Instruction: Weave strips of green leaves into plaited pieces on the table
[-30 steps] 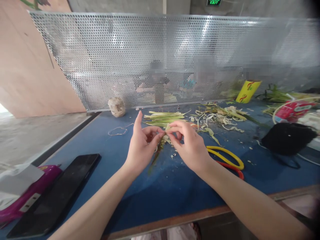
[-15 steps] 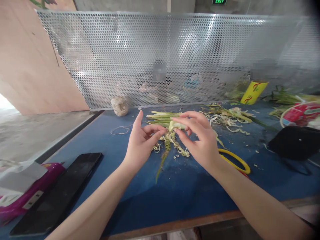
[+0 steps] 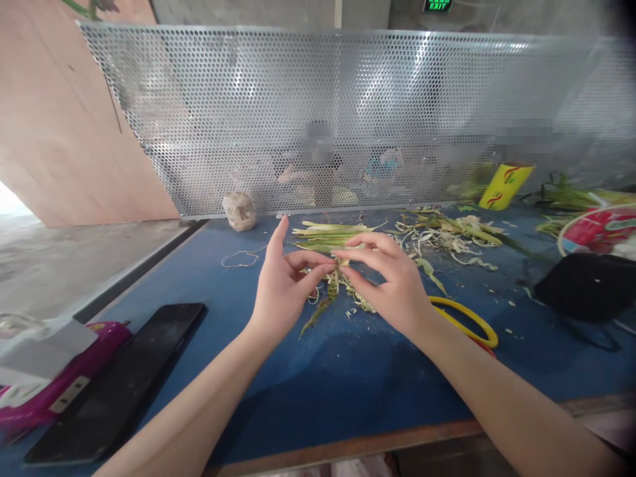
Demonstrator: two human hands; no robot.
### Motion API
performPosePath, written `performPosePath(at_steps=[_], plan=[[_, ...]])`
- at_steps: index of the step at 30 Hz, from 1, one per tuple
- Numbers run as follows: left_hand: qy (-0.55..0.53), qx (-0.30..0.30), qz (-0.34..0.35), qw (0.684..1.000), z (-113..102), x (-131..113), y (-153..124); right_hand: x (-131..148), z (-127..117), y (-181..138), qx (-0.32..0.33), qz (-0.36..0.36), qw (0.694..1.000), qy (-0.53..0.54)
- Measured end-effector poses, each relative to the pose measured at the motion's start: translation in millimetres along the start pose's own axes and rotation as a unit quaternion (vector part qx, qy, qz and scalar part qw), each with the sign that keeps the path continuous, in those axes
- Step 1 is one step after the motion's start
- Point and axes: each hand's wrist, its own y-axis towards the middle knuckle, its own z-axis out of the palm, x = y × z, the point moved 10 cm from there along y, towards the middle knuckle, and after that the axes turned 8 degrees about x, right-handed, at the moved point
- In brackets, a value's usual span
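My left hand [image 3: 284,285] is over the middle of the blue table, its thumb and forefinger pinched together while another finger points up. My right hand [image 3: 388,281] meets it fingertip to fingertip, thumb and forefinger nearly closed. Whatever is between the fingertips is too small and hidden to name. Under the hands lies a heap of pale green peelings [image 3: 328,299], with one withered leaf trailing toward me. Just beyond them rests a bundle of trimmed pale green stalks [image 3: 322,233]. To the right of my right wrist is a yellow loop [image 3: 472,318], partly covered by the forearm.
A perforated metal screen [image 3: 278,99] borders the far side. Near it stand a roll of string [image 3: 239,211] and a yellow can-like container [image 3: 507,187]. More peelings [image 3: 452,232] lie right. A phone [image 3: 119,377], purple power strip [image 3: 74,384] and black pouch [image 3: 589,286] flank the hands.
The pale stalk piece seen at my right fingertips no longer shows. My right hand has moved slightly left and down, closer to my left. The withered leaf's tip has shifted left.
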Motion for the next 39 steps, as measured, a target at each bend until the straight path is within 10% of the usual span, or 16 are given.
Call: performPosePath(at_steps=[39], plan=[[0.217, 0.014, 0.097, 0.971, 6.4, -19.2, -12.9, 17.4, 2.5, -3.6, -0.007, -0.048, 0.987, -0.153]])
